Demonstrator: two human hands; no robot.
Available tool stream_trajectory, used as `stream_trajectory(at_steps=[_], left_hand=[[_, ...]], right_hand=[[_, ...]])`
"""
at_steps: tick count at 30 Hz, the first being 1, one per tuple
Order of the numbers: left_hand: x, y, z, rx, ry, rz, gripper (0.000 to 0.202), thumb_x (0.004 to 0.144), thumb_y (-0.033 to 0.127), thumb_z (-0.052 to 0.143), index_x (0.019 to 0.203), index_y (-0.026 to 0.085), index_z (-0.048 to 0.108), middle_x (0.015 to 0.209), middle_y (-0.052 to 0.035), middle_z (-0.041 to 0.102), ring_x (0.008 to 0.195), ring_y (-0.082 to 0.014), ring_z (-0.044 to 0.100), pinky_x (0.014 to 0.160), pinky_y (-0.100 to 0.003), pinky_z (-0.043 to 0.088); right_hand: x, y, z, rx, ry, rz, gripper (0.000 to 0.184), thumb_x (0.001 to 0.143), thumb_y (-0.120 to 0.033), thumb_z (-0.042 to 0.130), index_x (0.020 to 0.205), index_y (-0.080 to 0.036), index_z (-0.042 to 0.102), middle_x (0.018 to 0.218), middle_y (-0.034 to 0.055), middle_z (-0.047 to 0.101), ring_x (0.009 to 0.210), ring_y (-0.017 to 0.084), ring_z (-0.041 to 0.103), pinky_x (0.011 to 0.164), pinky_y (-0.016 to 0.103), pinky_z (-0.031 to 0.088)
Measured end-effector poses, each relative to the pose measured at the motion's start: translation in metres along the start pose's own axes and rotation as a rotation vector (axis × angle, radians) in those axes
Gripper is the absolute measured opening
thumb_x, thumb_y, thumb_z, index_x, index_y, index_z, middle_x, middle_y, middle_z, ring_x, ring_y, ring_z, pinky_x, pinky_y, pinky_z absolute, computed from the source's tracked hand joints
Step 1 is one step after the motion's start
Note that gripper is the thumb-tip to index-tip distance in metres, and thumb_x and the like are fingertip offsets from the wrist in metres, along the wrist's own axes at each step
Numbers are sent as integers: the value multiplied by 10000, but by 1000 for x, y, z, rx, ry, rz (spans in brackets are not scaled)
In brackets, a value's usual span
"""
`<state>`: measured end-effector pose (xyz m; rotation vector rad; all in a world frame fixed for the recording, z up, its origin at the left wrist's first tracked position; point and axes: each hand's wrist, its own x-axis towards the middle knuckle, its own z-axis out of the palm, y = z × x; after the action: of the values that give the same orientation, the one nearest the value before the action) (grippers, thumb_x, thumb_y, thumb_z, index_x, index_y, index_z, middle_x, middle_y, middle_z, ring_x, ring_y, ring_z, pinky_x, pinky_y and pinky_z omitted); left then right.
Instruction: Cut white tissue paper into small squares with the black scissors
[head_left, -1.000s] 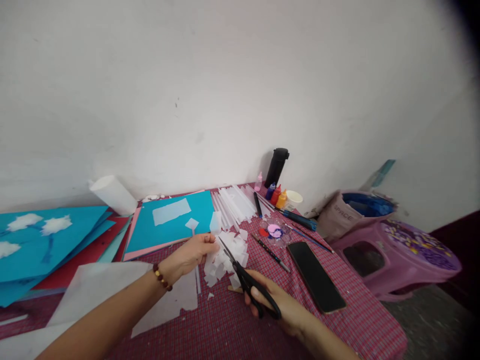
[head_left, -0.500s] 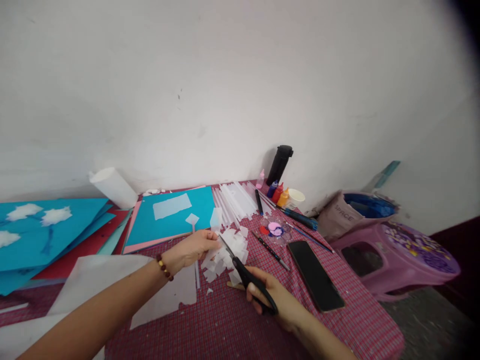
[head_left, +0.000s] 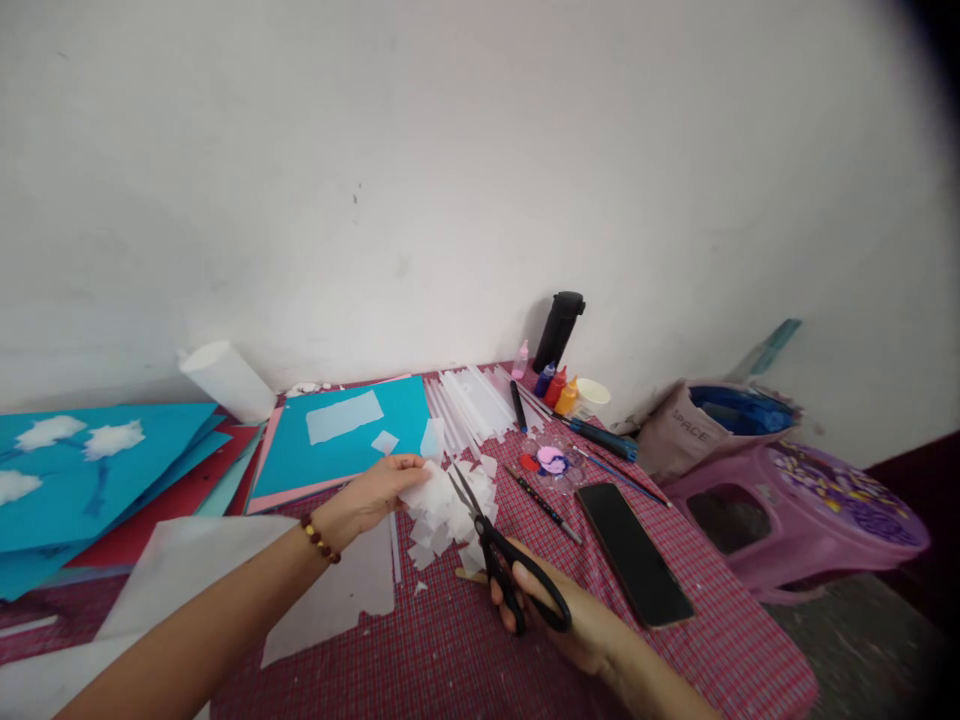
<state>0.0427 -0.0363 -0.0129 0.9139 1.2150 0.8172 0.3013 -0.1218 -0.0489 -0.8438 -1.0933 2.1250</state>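
My right hand [head_left: 536, 590] is closed around the handles of black scissors [head_left: 484, 530], whose blades stand slightly apart and point up and to the left. Thumb and fingers of my left hand [head_left: 386, 492] pinch a small piece of white paper [head_left: 417, 480], just left of the blade tips. Under and beyond it lies a heap of cut white paper pieces [head_left: 450, 520] on the checked tablecloth [head_left: 420, 660]. A wooden stick [head_left: 471, 576] pokes out near the scissors.
Blue sheets [head_left: 289, 465] lie behind my left hand, with white strips [head_left: 472, 400] beside them. To the right are a phone [head_left: 634, 555], a paint palette [head_left: 551, 460], brushes, paint bottles [head_left: 556, 385] and a black flask [head_left: 559, 330]. A pink stool [head_left: 810, 540] stands beyond the table edge.
The scissor blades have opened and their handles have spread. My left hand has shifted slightly left and up, away from the blades, with the paper piece now showing in its pinch.
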Motion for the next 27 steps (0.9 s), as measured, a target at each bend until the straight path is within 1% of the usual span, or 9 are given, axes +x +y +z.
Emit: stream_trajectory(at_steps=[4, 7, 12, 14, 18, 22, 23, 25, 27], left_hand=[[6, 0, 5, 42, -28, -11, 308, 570, 376, 766, 644, 171, 548, 549, 53, 511, 474, -86, 433, 467, -220, 297], [8, -3, 9, 84, -59, -40, 303, 576, 387, 741, 591, 169, 530, 496, 57, 485, 431, -84, 408, 444, -225, 277], [7, -5, 10, 154, -105, -60, 214, 586, 296, 685, 524, 168, 524, 437, 61, 455, 390, -76, 362, 419, -236, 244], [7, -3, 9, 178, -129, -84, 167, 570, 255, 664, 517, 168, 532, 431, 57, 461, 387, -81, 371, 417, -236, 252], [7, 4, 8, 215, -170, -123, 94, 527, 203, 647, 534, 161, 563, 465, 36, 528, 421, -100, 438, 446, -233, 308], [9, 10, 8, 256, -205, -136, 101, 527, 195, 656, 507, 155, 566, 455, 32, 533, 416, -94, 422, 438, -227, 286], [10, 10, 8, 264, -211, -135, 102, 529, 194, 656, 502, 154, 566, 451, 33, 532, 412, -91, 414, 435, -226, 277], [12, 11, 9, 270, -216, -131, 89, 530, 188, 652, 506, 152, 574, 457, 31, 542, 413, -92, 418, 439, -226, 280], [14, 11, 11, 266, -218, -130, 75, 528, 186, 648, 513, 148, 585, 472, 23, 559, 423, -97, 440, 451, -228, 301]], right_hand=[[-3, 0, 0, -1, -35, 16, 596, 804, -558, 644, 1234, -166, 512, 851, 43, 606, 601, 108, 523, 557, 238, 334], [-2, -2, 2, -52, -21, 9, 625, 787, -572, 655, 1239, -163, 517, 835, 40, 598, 601, 108, 507, 553, 233, 333], [2, -7, 6, -132, 4, 9, 646, 769, -601, 651, 1236, -173, 526, 788, 12, 563, 578, 100, 484, 535, 225, 313], [3, -9, 6, -160, -8, 8, 656, 761, -602, 657, 1238, -171, 526, 777, 4, 554, 564, 94, 476, 527, 224, 301], [3, -15, 4, -212, -10, 9, 643, 759, -592, 661, 1223, -163, 540, 747, -11, 530, 547, 87, 461, 529, 225, 303], [3, -19, 2, -319, 26, 14, 659, 742, -567, 690, 1247, -173, 537, 760, -14, 533, 539, 85, 439, 520, 226, 311], [3, -19, 2, -342, 41, 6, 638, 737, -550, 702, 1235, -182, 550, 793, -4, 551, 548, 90, 450, 524, 230, 323], [4, -19, 2, -359, 64, -24, 584, 733, -508, 722, 1208, -202, 573, 886, 22, 597, 614, 122, 522, 572, 255, 380], [4, -18, 3, -337, 66, -67, 540, 742, -471, 726, 1198, -219, 584, 969, 44, 635, 773, 192, 609, 697, 314, 444]])
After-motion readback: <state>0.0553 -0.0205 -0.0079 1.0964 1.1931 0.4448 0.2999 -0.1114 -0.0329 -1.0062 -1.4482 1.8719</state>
